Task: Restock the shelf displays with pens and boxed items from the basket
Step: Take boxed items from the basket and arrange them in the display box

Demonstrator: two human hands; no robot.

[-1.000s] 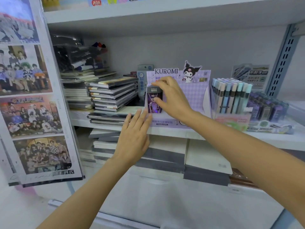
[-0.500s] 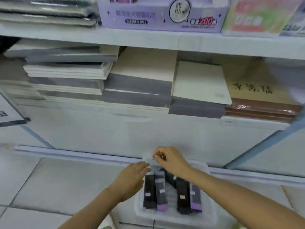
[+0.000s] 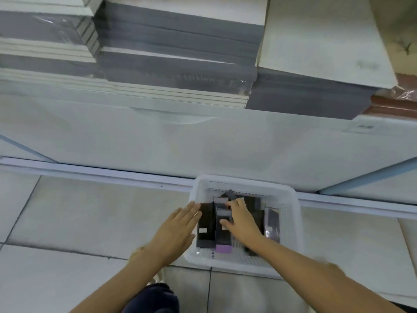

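white basket [image 3: 291,199] on tiled floor [image 3: 90,211], hard against shelf base [image 3: 158,143]; four notebook stacks [image 3: 180,41] above. inside: at least four boxes [image 3: 273,222] (others hidden under right hand [image 3: 242,220]). left hand [image 3: 178,231] flat, fingers straight, touching dark box [image 3: 205,222]. right hand grasping purple-ended box [image 3: 223,236].

— What kind of place?
— A shop. Wrapped pads [image 3: 176,64] stacked in piles on a shelf [image 3: 158,136] beyond the left hand [image 3: 177,231]; a basket [image 3: 293,213] of boxes [image 3: 205,222] under the right hand [image 3: 242,222], on floor tiles [image 3: 90,218].
— Stationery?
— Looks so.
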